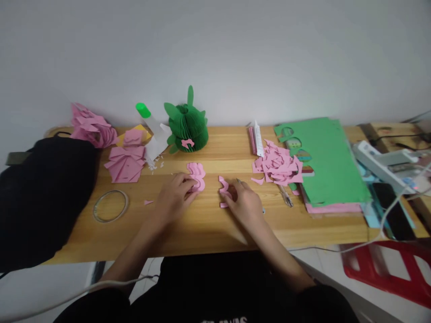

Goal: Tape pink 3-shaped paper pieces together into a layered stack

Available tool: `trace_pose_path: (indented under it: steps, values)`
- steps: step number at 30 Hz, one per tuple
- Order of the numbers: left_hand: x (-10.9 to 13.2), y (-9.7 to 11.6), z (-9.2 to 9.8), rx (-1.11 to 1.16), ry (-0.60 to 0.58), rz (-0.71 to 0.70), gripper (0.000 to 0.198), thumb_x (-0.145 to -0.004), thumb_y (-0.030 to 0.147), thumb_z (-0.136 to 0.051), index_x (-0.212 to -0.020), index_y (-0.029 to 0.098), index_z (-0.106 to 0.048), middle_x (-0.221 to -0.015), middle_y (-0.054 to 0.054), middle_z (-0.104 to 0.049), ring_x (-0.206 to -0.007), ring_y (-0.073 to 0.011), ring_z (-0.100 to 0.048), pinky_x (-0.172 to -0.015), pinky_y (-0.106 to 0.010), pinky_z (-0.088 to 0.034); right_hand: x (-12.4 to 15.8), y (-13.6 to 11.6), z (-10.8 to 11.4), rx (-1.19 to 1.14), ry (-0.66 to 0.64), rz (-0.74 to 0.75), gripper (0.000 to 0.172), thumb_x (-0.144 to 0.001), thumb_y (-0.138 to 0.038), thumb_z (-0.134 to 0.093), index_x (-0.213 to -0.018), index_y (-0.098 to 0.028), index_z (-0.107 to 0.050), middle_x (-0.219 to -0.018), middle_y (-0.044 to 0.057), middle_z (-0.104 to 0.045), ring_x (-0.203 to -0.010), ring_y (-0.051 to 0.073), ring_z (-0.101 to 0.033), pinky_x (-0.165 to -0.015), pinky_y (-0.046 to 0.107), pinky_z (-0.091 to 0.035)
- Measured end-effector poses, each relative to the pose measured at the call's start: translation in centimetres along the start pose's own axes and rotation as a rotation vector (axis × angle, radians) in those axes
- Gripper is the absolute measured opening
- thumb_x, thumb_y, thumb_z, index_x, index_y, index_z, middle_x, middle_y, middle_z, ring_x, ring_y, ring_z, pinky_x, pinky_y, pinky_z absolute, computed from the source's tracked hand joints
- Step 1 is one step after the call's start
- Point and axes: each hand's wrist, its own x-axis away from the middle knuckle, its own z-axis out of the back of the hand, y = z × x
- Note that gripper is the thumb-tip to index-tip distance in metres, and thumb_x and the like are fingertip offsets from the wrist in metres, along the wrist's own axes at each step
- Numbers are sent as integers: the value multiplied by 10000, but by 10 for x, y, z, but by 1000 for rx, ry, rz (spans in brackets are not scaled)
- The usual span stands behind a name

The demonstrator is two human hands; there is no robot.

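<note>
My left hand (175, 193) has its fingertips closed on a small stack of rounded pink paper cutouts (200, 184) on the table. Right behind them lie more wavy pink paper cutouts (195, 168). Opposite, my right hand (245, 201) pinches a curved pink paper scrap (222, 183); the fingers partly cover it. Beside that hand lies another small pink scrap (223, 205). A green pleated paper cactus (186, 123) with a pink paper flower (187, 143) on its front stands behind my hands, near the wall.
On the left are a tape roll (111, 206), folded pink paper (126, 163), a green-capped glue stick (144, 111) and a black bag (43, 197). To the right lie a heap of pink scraps (278, 163), a craft knife (285, 196), green paper sheets (333, 161) and a phone (392, 206).
</note>
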Motion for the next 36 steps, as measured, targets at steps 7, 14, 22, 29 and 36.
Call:
trace_pose_path:
  steps: [7,14,22,29,36]
  values:
    - [-25,35,-13,258,13,209,168,-870,237,-553,-948,169,-685,-1019,-102,-702,-969,-238,-654,-894,-404,-524,-2,3,3,-13,-40,6,237,-858,-257,-628,-1082,-207,-688,-991,88,-737,-791,219,-693,-629,285,-466]
    - [-36,58,-16,836,-150,454,296,-825,319,-592,-1058,147,-649,-1003,-85,-761,-882,-201,-728,-770,-325,-588,19,19,16,-256,162,267,231,-878,-250,-590,-1075,-160,-671,-822,54,-714,-583,143,-628,-556,249,-486]
    - [-41,82,2,904,-136,432,167,-824,299,-570,-893,185,-670,-863,-28,-770,-747,-169,-722,-693,-297,-600,31,1,37,-335,457,406,127,-899,-206,-624,-1025,-196,-633,-892,62,-672,-750,169,-653,-617,280,-539]
    - [-37,91,9,930,-147,420,147,-842,306,-570,-858,214,-684,-738,4,-715,-702,-164,-689,-667,-305,-605,29,-10,41,-282,562,468,157,-922,-140,-574,-1035,-195,-667,-911,71,-642,-838,182,-647,-729,330,-557]
    - [-42,79,-7,845,-191,388,213,-891,266,-499,-850,161,-679,-759,-26,-715,-704,-159,-688,-630,-273,-589,17,-5,25,-316,446,404,137,-897,-144,-546,-989,-166,-645,-844,66,-661,-741,177,-644,-616,290,-539]
